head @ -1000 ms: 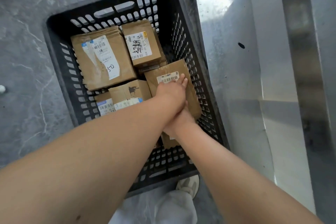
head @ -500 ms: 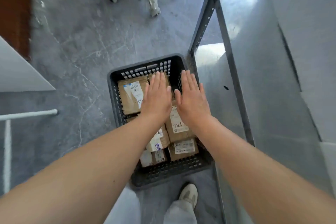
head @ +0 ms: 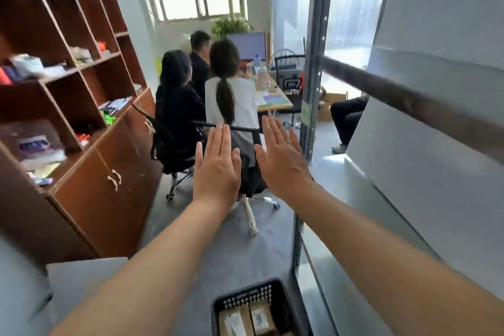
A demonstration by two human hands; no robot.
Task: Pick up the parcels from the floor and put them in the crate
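Note:
The black slatted crate [head: 245,298] stands on the grey floor at the bottom edge of the view, with brown cardboard parcels [head: 246,319] with white labels inside it. My left hand [head: 216,166] and my right hand [head: 282,161] are stretched out side by side in front of me, high above the crate. Both are flat, palms down, fingers straight, holding nothing.
A brown shelf cabinet [head: 81,123] fills the left side. A metal rack post [head: 313,90] and grey panels [head: 425,158] stand on the right. Three people [head: 231,95] sit on office chairs at a table straight ahead. A white board [head: 81,278] lies at lower left.
My hands let go of the parcel in the crate, opened flat and rose. The view tilted up from the crate to the room, leaving the crate at the bottom edge.

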